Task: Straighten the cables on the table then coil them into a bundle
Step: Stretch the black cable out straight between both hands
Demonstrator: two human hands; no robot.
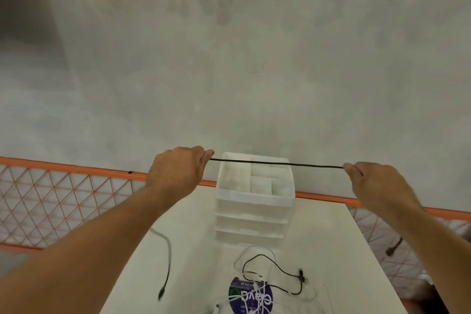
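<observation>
Concrete wall (254,58) behind a white worktop (198,250).
Left hand (178,171) and right hand (374,183) fingers pinch a black cable (277,163) taut above a drawer organiser (254,201).

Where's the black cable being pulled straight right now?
Head view, centre: the black cable stretches taut between the left hand and right hand, over the white drawer unit.

Both arms reach forward, spread apart. The left hand (178,171) and right hand (374,183) each pinch a taut black cable (275,163).
</observation>
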